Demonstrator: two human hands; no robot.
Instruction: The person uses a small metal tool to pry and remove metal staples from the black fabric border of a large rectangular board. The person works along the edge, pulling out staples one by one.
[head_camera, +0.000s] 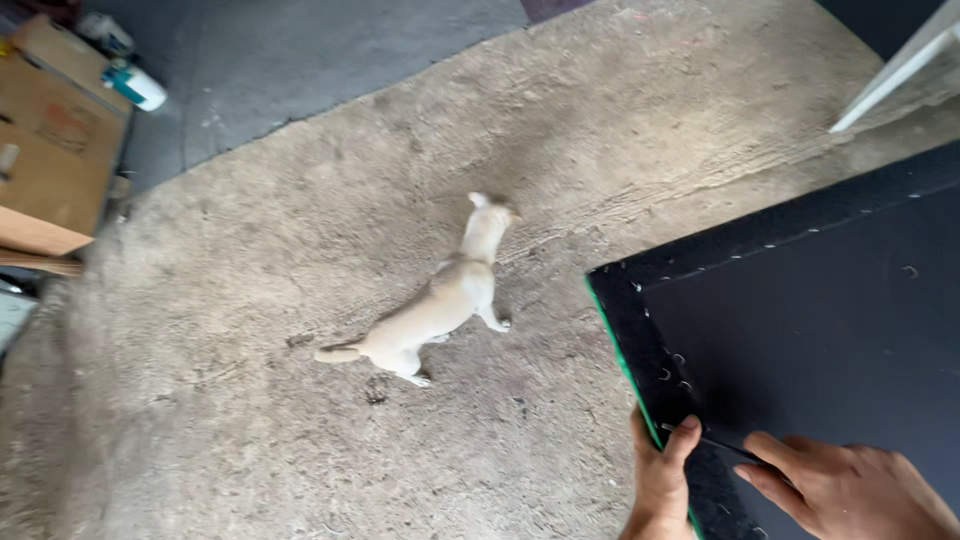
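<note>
Item: black fabric-covered panel (820, 330), stapled border, green edge, lying on the concrete floor (300, 440) at its right side. Left hand (662, 478): grip closed on the panel's near left edge, thumb on top. Right hand (850, 490): fingers flat on the fabric, pinching a thin dark tool (728, 449). Small pale dog (430, 310) mid-floor, well apart. Cardboard box (50, 150) at far left corner.
</note>
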